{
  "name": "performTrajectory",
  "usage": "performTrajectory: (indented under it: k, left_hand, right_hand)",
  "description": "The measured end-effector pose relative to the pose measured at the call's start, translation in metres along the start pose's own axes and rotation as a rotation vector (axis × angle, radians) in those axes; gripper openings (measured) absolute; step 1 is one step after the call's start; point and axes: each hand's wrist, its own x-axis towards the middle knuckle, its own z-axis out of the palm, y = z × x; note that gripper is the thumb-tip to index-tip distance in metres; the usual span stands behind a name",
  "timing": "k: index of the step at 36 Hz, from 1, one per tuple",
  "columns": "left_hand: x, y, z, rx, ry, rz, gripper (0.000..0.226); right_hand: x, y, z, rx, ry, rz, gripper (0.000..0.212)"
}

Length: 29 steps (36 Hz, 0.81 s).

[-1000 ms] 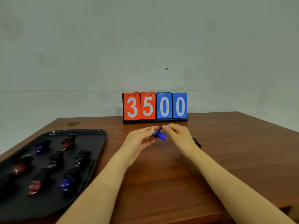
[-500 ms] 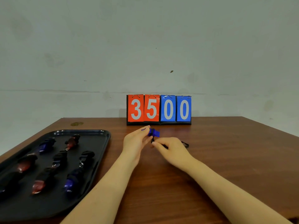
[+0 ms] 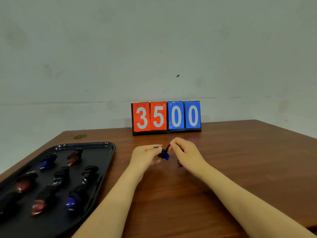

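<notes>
Grip, left hand (image 3: 145, 156): fingers curled, pinching blue whistle (image 3: 165, 155), held between both hands over mid tabletop (image 3: 240, 160). Grip, right hand (image 3: 186, 153): fingertips pressed together on black cord (image 3: 168, 147) at the whistle's end. Behind: scoreboard (image 3: 166, 116), reading 3500. Left: black tray (image 3: 112, 148), bearing spare whistles (image 3: 72, 201), red and blue.

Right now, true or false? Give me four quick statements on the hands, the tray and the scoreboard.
1. The left hand holds the small blue item. True.
2. The right hand is empty. False: it pinches the black cord attached to that item.
3. The scoreboard reads 3500. True.
4. The black tray lies to the right of both hands. False: it lies to their left.
</notes>
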Motion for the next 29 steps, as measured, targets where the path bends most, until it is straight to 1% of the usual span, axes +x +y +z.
performTrajectory:
  k: [5,10,15,21,24,27,29]
  left_hand:
    - [-0.005,0.004,0.001,-0.016,-0.081,-0.022,0.015]
    - [-0.012,0.009,0.000,-0.195,-0.178,-0.038,0.015]
    - [-0.018,0.013,0.000,-0.437,-0.218,-0.056,0.018]
    - [-0.020,0.017,0.001,-0.719,-0.210,-0.092,0.020]
    - [-0.019,0.017,0.003,-0.795,-0.189,-0.124,0.018]
    - [-0.015,0.014,0.002,-0.858,-0.111,-0.130,0.020]
    - [-0.013,0.013,0.001,-0.840,-0.060,-0.107,0.022]
  right_hand:
    - [0.002,0.004,-0.002,0.019,0.025,0.066,0.023]
    - [0.004,0.001,-0.006,0.152,0.039,0.125,0.019]
    - [0.005,0.001,-0.006,0.225,0.061,0.157,0.019]
    - [0.002,0.001,-0.001,0.212,0.010,0.154,0.027]
    - [0.001,0.000,0.001,0.213,-0.064,0.168,0.026]
    - [-0.001,0.001,0.004,0.113,-0.160,0.124,0.028]
    - [-0.001,0.004,0.007,0.021,-0.212,0.082,0.027]
